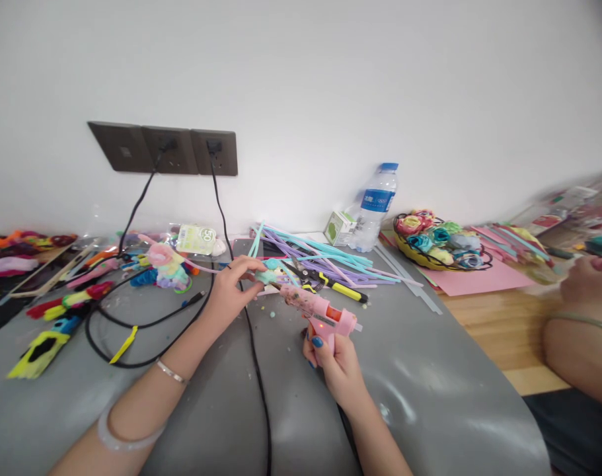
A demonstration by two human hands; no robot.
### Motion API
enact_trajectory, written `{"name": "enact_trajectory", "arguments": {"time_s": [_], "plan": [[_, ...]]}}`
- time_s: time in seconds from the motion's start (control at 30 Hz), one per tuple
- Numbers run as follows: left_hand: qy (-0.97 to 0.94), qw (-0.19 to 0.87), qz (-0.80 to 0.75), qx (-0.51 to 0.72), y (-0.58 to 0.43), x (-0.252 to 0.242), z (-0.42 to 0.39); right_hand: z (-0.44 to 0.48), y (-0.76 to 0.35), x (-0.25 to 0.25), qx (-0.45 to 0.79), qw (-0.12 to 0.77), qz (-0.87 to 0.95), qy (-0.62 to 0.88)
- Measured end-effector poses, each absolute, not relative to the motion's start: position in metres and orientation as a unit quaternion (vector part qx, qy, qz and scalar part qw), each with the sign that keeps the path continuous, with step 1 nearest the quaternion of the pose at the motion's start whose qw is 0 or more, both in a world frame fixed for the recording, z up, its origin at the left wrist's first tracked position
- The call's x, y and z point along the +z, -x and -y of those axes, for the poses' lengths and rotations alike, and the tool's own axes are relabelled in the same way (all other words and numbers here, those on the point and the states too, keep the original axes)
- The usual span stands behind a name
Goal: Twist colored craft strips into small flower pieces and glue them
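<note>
My right hand [336, 367] is wrapped round the grip of a pink hot glue gun [313, 305], whose small orange light is lit and whose clear glue stick pokes out at the back. The gun's nozzle points left, right at a mint-green fuzzy pipe cleaner piece [267, 274]. That piece is pinched between the fingertips of my left hand [234, 287], which partly cover it; its full shape is hidden. Just behind lie black-and-yellow pliers [313, 277], a yellow-and-black cutter [347, 291] and a pile of purple and turquoise pipe cleaners [325, 254].
Black cables [254, 357] run across the grey table [206, 423]. Colourful pipe cleaner figures [166, 264] lie left. At the wall stand a water bottle [375, 208] and a small box [339, 228]. Further right are a basket of fuzzy flowers [439, 241] and another person's arm [583, 324].
</note>
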State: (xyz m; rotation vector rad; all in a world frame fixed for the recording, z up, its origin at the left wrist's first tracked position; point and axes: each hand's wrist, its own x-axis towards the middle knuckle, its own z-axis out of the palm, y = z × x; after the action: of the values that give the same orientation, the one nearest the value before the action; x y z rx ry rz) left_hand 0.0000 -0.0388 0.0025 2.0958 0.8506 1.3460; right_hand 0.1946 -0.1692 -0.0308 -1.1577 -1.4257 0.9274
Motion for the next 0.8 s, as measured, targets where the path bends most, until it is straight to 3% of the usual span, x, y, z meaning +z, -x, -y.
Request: {"name": "enact_trajectory", "arguments": {"time_s": [0.8], "plan": [[-0.772,0.248,-0.307,0.498,0.0002,0.002,0.0384,0.1694,-0.1934,-0.0305,0.385,0.54,0.583,0.469]]}}
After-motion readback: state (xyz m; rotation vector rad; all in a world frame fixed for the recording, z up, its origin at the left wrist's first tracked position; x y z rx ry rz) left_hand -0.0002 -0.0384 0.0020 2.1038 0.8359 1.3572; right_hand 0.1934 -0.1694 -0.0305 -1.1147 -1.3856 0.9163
